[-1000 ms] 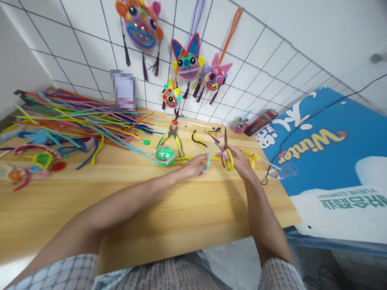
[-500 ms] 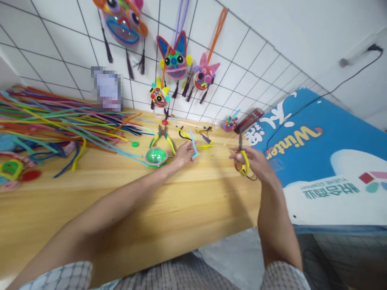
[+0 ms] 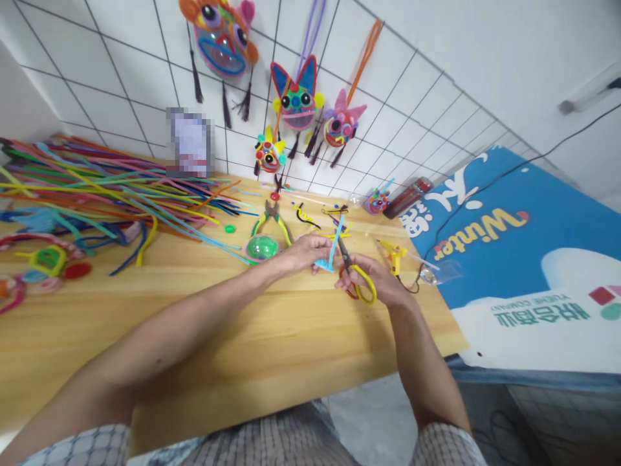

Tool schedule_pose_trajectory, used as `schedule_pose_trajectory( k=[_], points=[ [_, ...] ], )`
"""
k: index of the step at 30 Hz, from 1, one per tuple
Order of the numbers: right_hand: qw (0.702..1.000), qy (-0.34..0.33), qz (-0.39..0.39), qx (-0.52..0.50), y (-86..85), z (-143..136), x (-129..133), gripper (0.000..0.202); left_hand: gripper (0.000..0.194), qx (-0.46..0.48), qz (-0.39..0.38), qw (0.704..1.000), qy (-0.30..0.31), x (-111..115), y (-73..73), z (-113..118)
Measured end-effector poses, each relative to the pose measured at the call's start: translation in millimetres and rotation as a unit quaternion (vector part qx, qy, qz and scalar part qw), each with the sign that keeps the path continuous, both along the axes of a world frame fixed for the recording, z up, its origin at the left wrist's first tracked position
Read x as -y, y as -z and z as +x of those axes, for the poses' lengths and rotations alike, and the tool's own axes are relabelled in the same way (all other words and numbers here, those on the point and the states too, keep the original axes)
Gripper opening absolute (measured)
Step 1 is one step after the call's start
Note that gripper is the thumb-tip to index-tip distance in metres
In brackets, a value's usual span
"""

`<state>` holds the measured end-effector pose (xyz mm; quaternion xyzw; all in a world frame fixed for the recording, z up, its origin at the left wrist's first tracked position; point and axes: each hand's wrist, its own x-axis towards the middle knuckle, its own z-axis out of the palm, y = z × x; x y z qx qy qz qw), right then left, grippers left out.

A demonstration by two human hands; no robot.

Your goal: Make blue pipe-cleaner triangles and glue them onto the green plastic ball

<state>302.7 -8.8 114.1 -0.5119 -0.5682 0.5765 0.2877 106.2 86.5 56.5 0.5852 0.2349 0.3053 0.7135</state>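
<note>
My left hand point(image 3: 310, 251) pinches a light blue pipe cleaner point(image 3: 336, 238), bent so that one end stands up and a coiled-looking part lies under the fingers. To the right, my right hand point(image 3: 374, 277) is closed on a pair of scissors point(image 3: 365, 285) with yellow and red handles. Their dark blades point up and left, close beside the upright blue end; I cannot tell whether they touch it. Left of my left hand lies a clear green dome point(image 3: 262, 247) with a pink rim, in front of pliers point(image 3: 272, 219) with green and yellow handles.
A heap of coloured pipe cleaners point(image 3: 121, 181) covers the table's back left. A yellow glue gun point(image 3: 394, 256) with its cord lies right of my right hand. Several decorated masks, including one with blue ears point(image 3: 297, 97), hang on the white grid wall. A blue printed board point(image 3: 495, 213) stands right.
My right hand has brought the scissors left, close to the blue pipe cleaner. The glue gun it covered now shows. The camera view has shifted slightly.
</note>
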Motion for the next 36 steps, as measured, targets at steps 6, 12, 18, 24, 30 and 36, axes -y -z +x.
schedule_pose_trajectory(
  k=[6, 12, 18, 24, 30, 36],
  points=[
    [0.989, 0.059, 0.126, 0.052, 10.5, 20, 3, 0.066, 0.015, -0.043, -0.018, 0.989, -0.138, -15, 25.2, -6],
    [0.896, 0.182, 0.234, 0.331, 21.9, 15, 20, 0.043, 0.043, -0.032, -0.016, 0.974, -0.226, -12, 30.5, 2],
    [0.813, 0.192, 0.295, 0.464, 40.0, -6, 42, 0.036, 0.037, 0.058, -0.082, 0.966, -0.238, 20, 24.5, -1],
    [0.977, 0.085, 0.119, 0.158, 39.6, -14, 51, 0.042, 0.034, 0.116, -0.153, 0.952, -0.241, 48, 15.7, -14],
    [0.998, -0.007, -0.026, -0.057, 32.0, -18, 51, 0.051, 0.034, 0.138, -0.156, 0.959, -0.192, 62, 10.0, -19],
    [0.999, -0.023, 0.033, -0.017, 36.7, -8, 52, 0.051, 0.042, 0.143, -0.140, 0.963, -0.181, 59, 9.1, -22]
  ],
)
